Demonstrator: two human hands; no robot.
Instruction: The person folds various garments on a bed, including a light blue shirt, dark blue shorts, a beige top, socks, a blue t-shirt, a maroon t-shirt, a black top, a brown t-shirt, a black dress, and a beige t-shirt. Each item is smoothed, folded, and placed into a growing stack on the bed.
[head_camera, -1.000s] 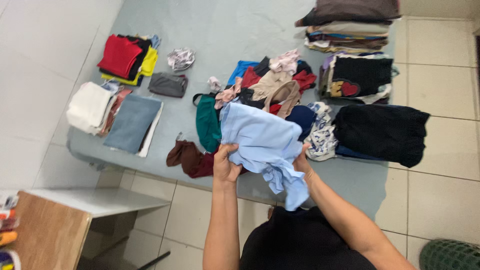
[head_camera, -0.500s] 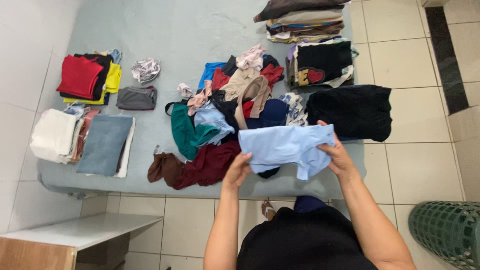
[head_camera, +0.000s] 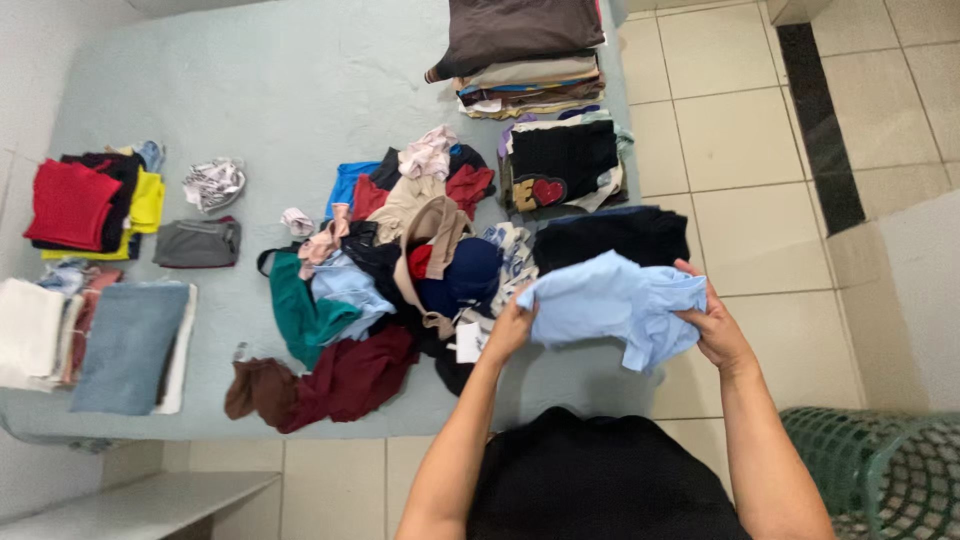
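Light-blue soft cotton garment (head_camera: 610, 305): light, limp, likely droops; left hand (head_camera: 510, 330) and right hand (head_camera: 718, 330) fingers pinch opposite edges.

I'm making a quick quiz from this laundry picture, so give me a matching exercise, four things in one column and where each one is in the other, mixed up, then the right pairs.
Things:
1. light blue garment
2. red folded garment
3. black garment with a red heart
4. green mesh basket

Places:
A. on the floor at the lower right
B. on the stack at the far left of the mattress
C. held between the left hand and the right hand
D. on a pile near the mattress's right edge, below the tall folded stack

Pairs: 1-C, 2-B, 3-D, 4-A
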